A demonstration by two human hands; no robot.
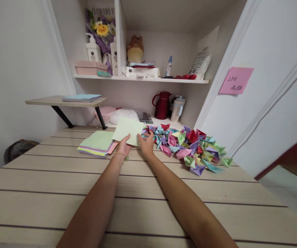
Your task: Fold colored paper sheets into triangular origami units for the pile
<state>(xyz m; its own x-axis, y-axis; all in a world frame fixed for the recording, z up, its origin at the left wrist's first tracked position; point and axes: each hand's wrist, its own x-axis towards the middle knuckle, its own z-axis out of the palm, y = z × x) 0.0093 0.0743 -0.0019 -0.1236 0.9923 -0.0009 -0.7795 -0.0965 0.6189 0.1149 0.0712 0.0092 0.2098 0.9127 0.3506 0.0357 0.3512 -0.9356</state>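
A pale green sheet of paper (126, 128) is raised above the table, tilted toward me. My left hand (124, 146) grips its lower edge, thumb on the front face and the other fingers hidden behind it. At the sheet's right edge is my right hand (146, 144), thumb against the paper and fingers apart; whether it pinches the edge I cannot make out. Left of my hands lies a stack of coloured paper (96, 142), light green on top. A heap of folded paper boats (187, 144) in many colours spreads to the right.
A small raised shelf (45, 100) at the left carries blue paper (81, 97). Behind the heap stand a red jug (162, 106) and a speckled tumbler (177, 109). A white plastic bag (124, 115) lies at the back. A pink note (236, 80) sticks to the right wall.
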